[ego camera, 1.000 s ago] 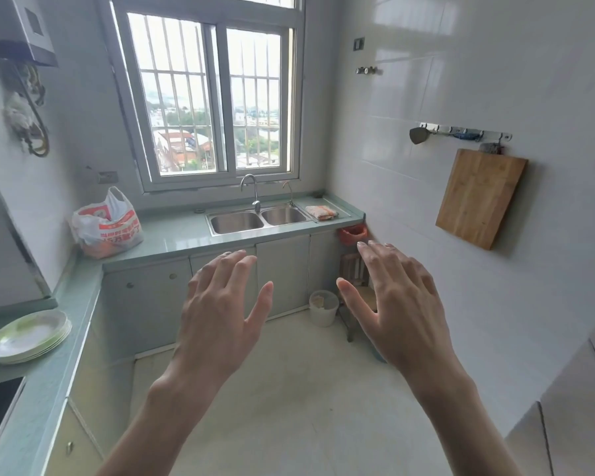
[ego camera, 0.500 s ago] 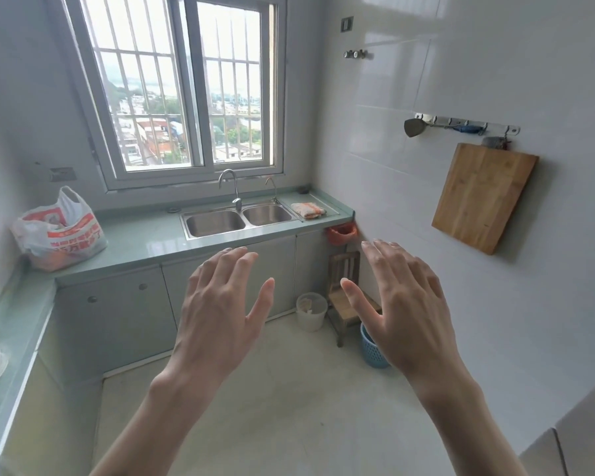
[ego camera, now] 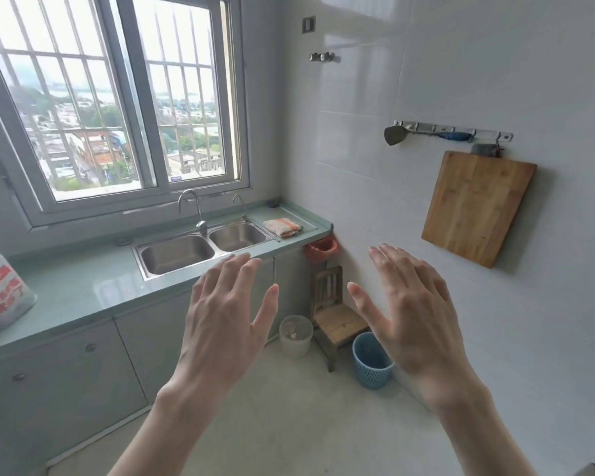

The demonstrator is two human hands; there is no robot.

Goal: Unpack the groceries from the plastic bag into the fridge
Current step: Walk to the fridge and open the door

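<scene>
A white plastic bag with red print point(ego camera: 0, 297) stands on the pale green counter point(ego camera: 93, 286) at the far left edge of view, partly cut off. My left hand point(ego camera: 220, 317) and my right hand point(ego camera: 416, 314) are raised in front of me over the floor, backs toward me, fingers spread and straight, holding nothing. Both hands are well to the right of the bag and apart from it. No fridge is in view.
A double steel sink point(ego camera: 200, 249) sits under the window, a folded cloth point(ego camera: 284, 226) to its right. On the floor by the right wall stand a small wooden chair point(ego camera: 334, 310), a white bin point(ego camera: 295, 334) and a blue basket point(ego camera: 371, 360). A wooden cutting board point(ego camera: 474, 207) hangs on the wall.
The view has swung right: the bag slid to the left edge, and the plates and stove left of it dropped out of sight. Both hands stay raised and spread.
</scene>
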